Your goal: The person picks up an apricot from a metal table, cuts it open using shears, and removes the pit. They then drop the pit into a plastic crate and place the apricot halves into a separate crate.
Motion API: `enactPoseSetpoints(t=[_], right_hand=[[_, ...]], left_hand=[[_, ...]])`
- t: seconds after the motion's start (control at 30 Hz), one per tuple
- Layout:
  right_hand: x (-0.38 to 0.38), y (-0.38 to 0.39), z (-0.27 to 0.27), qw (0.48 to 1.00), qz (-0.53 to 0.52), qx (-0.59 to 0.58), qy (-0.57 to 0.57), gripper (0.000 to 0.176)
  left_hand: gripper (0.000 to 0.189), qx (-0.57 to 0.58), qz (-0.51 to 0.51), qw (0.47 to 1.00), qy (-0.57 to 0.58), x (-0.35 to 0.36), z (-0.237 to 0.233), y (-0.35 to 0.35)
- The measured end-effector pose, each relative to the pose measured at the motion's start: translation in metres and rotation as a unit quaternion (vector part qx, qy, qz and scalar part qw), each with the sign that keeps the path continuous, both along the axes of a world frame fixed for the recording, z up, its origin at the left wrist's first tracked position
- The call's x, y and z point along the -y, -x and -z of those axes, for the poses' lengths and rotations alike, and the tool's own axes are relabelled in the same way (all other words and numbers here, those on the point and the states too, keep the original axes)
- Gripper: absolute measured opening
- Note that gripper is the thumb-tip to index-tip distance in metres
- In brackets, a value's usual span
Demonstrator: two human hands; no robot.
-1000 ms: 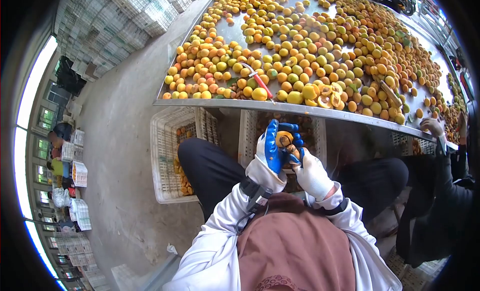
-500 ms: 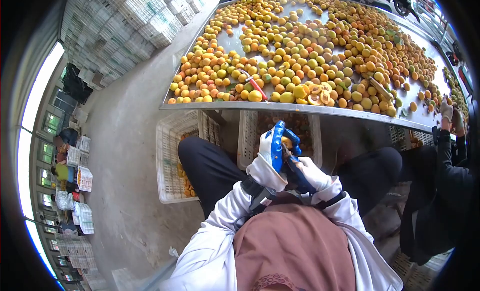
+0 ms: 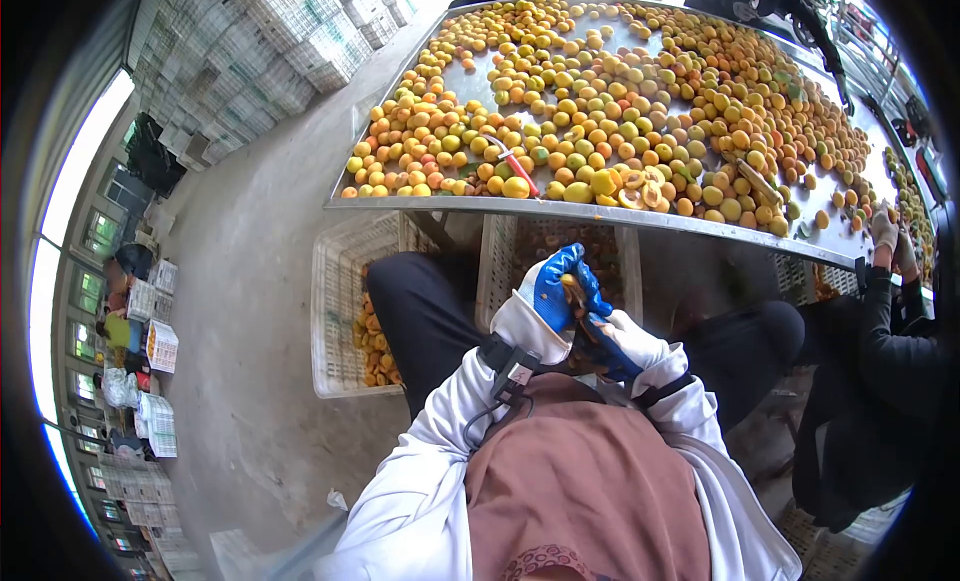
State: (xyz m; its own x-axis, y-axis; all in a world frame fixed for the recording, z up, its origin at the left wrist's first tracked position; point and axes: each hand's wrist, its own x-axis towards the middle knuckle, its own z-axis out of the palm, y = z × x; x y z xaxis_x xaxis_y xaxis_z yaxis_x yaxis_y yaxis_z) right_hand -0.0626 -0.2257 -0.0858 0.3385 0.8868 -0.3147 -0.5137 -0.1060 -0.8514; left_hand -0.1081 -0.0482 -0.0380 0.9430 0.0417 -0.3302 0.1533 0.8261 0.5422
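My left hand (image 3: 562, 293), in a white glove with a blue coated palm, is closed around an apricot (image 3: 570, 280) that shows yellow between the fingers. Just below and to its right, my right hand (image 3: 622, 343), gloved the same way, has its fingers wrapped round a small dark hand tool (image 3: 578, 303). The tool's end meets the fruit; most of it is hidden by the gloves. Both hands are over my lap, in front of a crate (image 3: 628, 271) under the table edge.
Apricots (image 3: 600, 111) cover much of the metal table (image 3: 460, 206), with a red-handled curved knife (image 3: 517, 166) and cut halves near the edge. A crate (image 3: 330, 326) of apricot halves stands at left. A co-worker's gloved hands (image 3: 885, 236) are at the right; other people stand behind the table.
My hands have stayed together, tilting slightly, and the fruit is turned between them. At the far side of the table, people have come more into view.
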Motion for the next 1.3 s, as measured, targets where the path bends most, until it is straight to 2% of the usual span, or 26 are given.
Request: enactPoseSetpoints(t=[0.03,0.07,0.13,0.17,0.2,0.27,0.37,0.4,0.47,0.6,0.73,0.8,0.87,0.93,1.0,1.07,1.1,1.13,1.2,1.23,1.27,1.3], right_hand=[[0.001,-0.002,0.003,0.998,-0.028,0.050,0.026,0.032],[0.002,-0.003,0.010,0.998,-0.032,0.050,0.028,0.032],[0.001,-0.005,0.029,0.958,-0.054,0.279,-0.027,0.034],[0.000,-0.001,0.012,0.971,-0.056,0.231,0.028,0.037],[-0.001,-0.001,0.011,0.971,-0.059,0.231,0.030,0.037],[-0.003,-0.002,0.010,0.949,-0.054,0.305,0.049,0.036],[-0.006,-0.004,0.006,0.926,-0.060,0.361,0.091,0.034],[-0.008,-0.003,0.007,0.927,-0.060,0.358,0.092,0.034],[-0.013,-0.003,0.011,0.938,-0.010,0.338,0.081,0.034],[-0.019,-0.008,0.022,0.962,0.053,0.244,0.110,0.034],[-0.021,-0.013,0.036,0.955,0.027,0.266,0.126,0.034],[-0.021,-0.016,0.046,0.947,-0.006,0.289,0.140,0.035],[-0.019,-0.022,0.048,0.952,-0.022,0.263,0.156,0.036],[-0.017,-0.028,0.048,0.950,-0.094,0.252,0.156,0.035],[-0.018,-0.026,0.054,0.959,-0.089,0.235,0.130,0.035],[-0.019,-0.027,0.055,0.967,-0.082,0.219,0.104,0.035],[-0.019,-0.028,0.051,0.969,-0.069,0.219,0.093,0.035],[-0.020,-0.028,0.051,0.971,-0.057,0.219,0.082,0.034],[-0.017,-0.036,0.061,0.965,-0.051,0.203,0.159,0.035],[-0.018,-0.036,0.058,0.953,-0.001,0.197,0.231,0.035],[-0.015,-0.039,0.065,0.939,0.043,0.207,0.271,0.035],[-0.014,-0.042,0.059,0.928,0.082,0.216,0.292,0.034]], left_hand=[[0.035,0.007,0.034,0.999,0.025,-0.003,-0.001,0.004],[0.034,0.014,0.068,0.996,0.050,-0.005,-0.001,0.007],[0.034,0.001,0.063,0.997,0.044,-0.006,-0.005,0.013],[0.033,-0.012,0.061,0.997,0.036,-0.007,-0.005,0.014],[0.033,-0.012,0.057,0.998,0.038,-0.009,0.001,0.014],[0.036,0.007,0.085,0.992,0.090,-0.015,0.018,0.008],[0.039,0.007,0.070,0.990,0.118,-0.017,0.032,0.003],[0.039,0.005,0.070,0.990,0.120,-0.016,0.033,0.003],[0.044,-0.006,0.021,1.000,-0.003,-0.014,0.033,-0.001],[0.045,-0.047,0.027,0.998,-0.014,-0.011,0.050,-0.020],[0.043,-0.041,-0.002,0.998,-0.045,-0.010,0.064,-0.023],[0.047,-0.076,0.016,0.997,-0.024,-0.013,0.071,-0.023],[0.044,-0.101,0.015,0.995,0.009,-0.016,0.077,-0.018],[0.028,-0.080,0.014,0.997,-0.006,-0.022,0.086,-0.009],[0.024,-0.074,0.015,0.997,-0.012,-0.027,0.091,-0.009],[0.026,-0.065,-0.006,0.993,-0.099,-0.032,0.095,-0.012],[0.030,-0.148,-0.104,0.977,0.110,-0.041,0.097,-0.022],[0.030,-0.155,-0.104,0.976,0.111,-0.050,0.103,-0.026],[0.021,-0.112,-0.083,0.980,-0.141,-0.071,0.129,-0.029],[0.017,-0.014,-0.147,0.939,-0.312,-0.091,0.180,-0.026],[0.022,-0.186,-0.200,0.949,-0.157,-0.092,0.144,-0.036],[0.022,-0.160,-0.204,0.944,-0.204,-0.101,0.155,-0.034]])
